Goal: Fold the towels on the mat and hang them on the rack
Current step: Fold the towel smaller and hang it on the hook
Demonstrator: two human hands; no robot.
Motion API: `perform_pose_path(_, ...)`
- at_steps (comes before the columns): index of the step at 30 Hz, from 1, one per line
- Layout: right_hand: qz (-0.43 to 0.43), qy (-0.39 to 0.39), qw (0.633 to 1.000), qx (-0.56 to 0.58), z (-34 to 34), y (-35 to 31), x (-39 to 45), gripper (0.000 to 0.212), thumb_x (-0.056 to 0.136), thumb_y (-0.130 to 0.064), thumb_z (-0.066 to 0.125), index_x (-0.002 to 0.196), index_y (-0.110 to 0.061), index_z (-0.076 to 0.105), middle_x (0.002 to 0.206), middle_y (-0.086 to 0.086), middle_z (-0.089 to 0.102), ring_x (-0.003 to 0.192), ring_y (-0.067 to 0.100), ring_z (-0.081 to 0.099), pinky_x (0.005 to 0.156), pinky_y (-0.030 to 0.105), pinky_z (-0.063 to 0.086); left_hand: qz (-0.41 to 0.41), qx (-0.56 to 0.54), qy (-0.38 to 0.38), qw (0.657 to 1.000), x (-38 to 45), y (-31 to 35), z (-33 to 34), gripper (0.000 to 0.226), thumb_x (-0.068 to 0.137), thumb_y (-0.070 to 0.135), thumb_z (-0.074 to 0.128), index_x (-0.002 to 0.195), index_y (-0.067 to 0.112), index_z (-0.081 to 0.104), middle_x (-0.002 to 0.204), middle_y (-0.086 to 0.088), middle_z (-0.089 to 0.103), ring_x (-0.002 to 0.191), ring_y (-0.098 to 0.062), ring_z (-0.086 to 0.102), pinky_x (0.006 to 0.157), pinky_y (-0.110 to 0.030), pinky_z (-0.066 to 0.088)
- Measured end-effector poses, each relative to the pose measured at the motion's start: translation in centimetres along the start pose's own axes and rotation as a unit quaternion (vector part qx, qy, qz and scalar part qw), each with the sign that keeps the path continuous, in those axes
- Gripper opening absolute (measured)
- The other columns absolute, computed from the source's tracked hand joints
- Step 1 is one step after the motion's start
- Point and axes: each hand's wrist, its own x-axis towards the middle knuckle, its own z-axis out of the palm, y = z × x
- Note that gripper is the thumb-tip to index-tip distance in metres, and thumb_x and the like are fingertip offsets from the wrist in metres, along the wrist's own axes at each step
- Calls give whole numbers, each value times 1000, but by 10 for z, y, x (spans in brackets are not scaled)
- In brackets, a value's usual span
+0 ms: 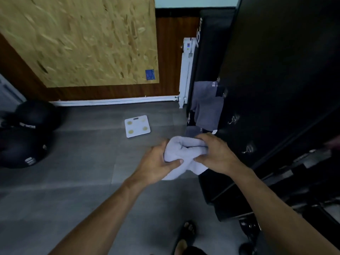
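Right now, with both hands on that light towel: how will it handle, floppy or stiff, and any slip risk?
Probably floppy: the light towel bunches into soft folds between the left hand and right hand, and its lower end droops below them. Likely light, since it is held up in a pinching grip. Slip looks unlikely; the cloth appears soft and thick, though blur hides its texture.

so i count two hands, left hand (156, 162) and right hand (217, 155), on one pale towel (185, 150). three grey towels (207, 109) hanging, two black balls (24, 148), one scale (137, 126).
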Motion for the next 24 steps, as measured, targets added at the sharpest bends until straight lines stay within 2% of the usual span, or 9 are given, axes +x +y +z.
perform_pose_path(2, 38, 21, 995, 87, -6, 8, 15, 46, 77, -21, 70, 119, -28, 53, 115, -12, 53, 105, 6, 54, 93, 26, 46, -11, -32, -8, 999, 32, 0, 8, 49, 68, 45, 72, 111, 27, 57, 108, 13, 67, 99, -3, 62, 83, -25, 51)
perform_pose_path(4, 57, 27, 985, 159, -7, 14, 28, 32, 83, -18, 67, 111, -30, 57, 112, -12, 54, 102, 1, 55, 89, 20, 44, -28, -65, -25, 997, 63, 2, 15, 51, 66, 45, 73, 111, 23, 61, 108, 12, 68, 100, -2, 63, 85, -30, 53)
perform_pose_path(9, 86, 58, 958, 267, -11, 35, 63, 11, 91, -16, 63, 92, -27, 65, 86, -8, 64, 85, 7, 62, 79, 26, 50, -35, -117, -116, 986, 133, 8, 29, 40, 73, 40, 79, 108, 30, 63, 103, 15, 70, 96, 0, 65, 78, -23, 52)
perform_pose_path(11, 102, 83, 950, 283, -15, 45, 72, 7, 93, -10, 60, 91, -15, 65, 83, 1, 63, 80, 7, 58, 74, 22, 47, -26, -93, -172, 980, 160, 8, 32, 30, 88, 52, 61, 112, 34, 59, 110, 16, 67, 99, 1, 62, 78, -15, 47)
perform_pose_path(13, 122, 90, 946, 287, -20, 53, 79, 7, 94, -8, 59, 90, -11, 63, 81, 3, 59, 76, 5, 54, 70, 18, 43, -11, -57, -208, 977, 188, 4, 35, 39, 97, 55, 34, 129, 38, 50, 126, 14, 58, 110, -3, 56, 84, -13, 41)
perform_pose_path(16, 165, 77, 944, 273, -25, 67, 86, 7, 95, -12, 58, 90, -10, 62, 79, 0, 57, 74, 4, 51, 68, 19, 41, 45, 9, -273, 961, 238, -9, 44, 43, 102, 43, 30, 145, 41, 33, 142, 6, 48, 126, -14, 49, 105, -33, 40)
perform_pose_path(20, 211, 103, 931, 278, -28, 83, 96, 10, 93, -12, 59, 93, -19, 67, 86, -6, 64, 85, 6, 58, 80, 29, 47, 137, 28, -428, 893, 295, -6, 65, 40, 93, 14, 45, 131, 23, 55, 143, 5, 40, 136, -10, 35, 114, -37, 31)
perform_pose_path(22, 247, 161, 903, 314, -27, 91, 97, 11, 94, -8, 58, 93, -15, 67, 88, 0, 66, 86, 8, 60, 80, 29, 48, 86, 2, -509, 857, 319, 6, 76, 36, 94, 10, 50, 129, 14, 55, 134, 7, 48, 127, -6, 41, 108, -22, 33)
perform_pose_path(24, 290, 249, 849, 364, -22, 98, 94, 9, 95, -9, 58, 95, -11, 67, 93, 10, 69, 87, 14, 62, 81, 34, 50, 59, -24, -542, 838, 340, 15, 90, 17, 92, 13, 56, 108, 9, 61, 100, 5, 57, 98, -6, 50, 84, -18, 39)
